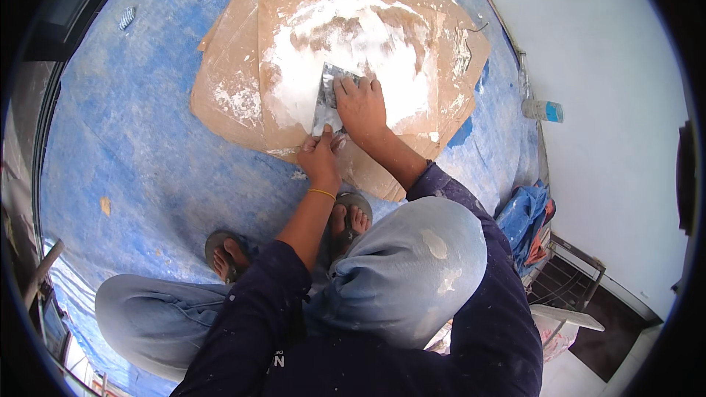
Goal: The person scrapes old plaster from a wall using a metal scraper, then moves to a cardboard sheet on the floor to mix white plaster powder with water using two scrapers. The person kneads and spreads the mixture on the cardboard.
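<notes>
A flat grey metal scraper, smeared with white, is held low over a sheet of cardboard. My left hand pinches its near end, thumb on top. My right hand is closed over its right side, fingers curled near the far end. The palm hides what lies beneath it, so I cannot tell whether it grips a handle or a second blade. White powder or paste covers much of the cardboard around and beyond the scraper.
Larger cardboard lies beneath the sheet on a blue floor covering. By the white wall at the right lies a clear bottle with a blue end. Crumpled blue cloth sits beside a metal rack. My sandalled feet are close behind the cardboard.
</notes>
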A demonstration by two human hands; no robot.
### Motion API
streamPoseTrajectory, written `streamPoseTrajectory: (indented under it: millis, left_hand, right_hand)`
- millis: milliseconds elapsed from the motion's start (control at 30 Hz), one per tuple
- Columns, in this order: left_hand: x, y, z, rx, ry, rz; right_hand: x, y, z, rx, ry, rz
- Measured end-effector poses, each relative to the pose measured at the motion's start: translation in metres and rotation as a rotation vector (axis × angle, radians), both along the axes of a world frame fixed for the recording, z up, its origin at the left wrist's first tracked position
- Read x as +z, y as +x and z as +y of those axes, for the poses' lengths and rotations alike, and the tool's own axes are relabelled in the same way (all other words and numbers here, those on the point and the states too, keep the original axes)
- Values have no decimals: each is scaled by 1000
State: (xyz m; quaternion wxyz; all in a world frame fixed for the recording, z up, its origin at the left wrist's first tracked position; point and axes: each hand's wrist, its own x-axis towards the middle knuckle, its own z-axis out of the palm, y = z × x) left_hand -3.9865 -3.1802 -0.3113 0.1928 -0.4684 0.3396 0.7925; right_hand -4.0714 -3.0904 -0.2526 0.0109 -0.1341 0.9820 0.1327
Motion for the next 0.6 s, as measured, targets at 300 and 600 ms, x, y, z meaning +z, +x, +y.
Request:
streamPoseTrajectory:
  millis: [300, 600]
  left_hand:
    - [53, -25, -44, -96, -360, 380]
    - [100, -64, -100, -265, -314, 419]
  right_hand:
    - [36, 10, 44, -318, -489, 85]
    - [102, 35, 61, -355, -602, -176]
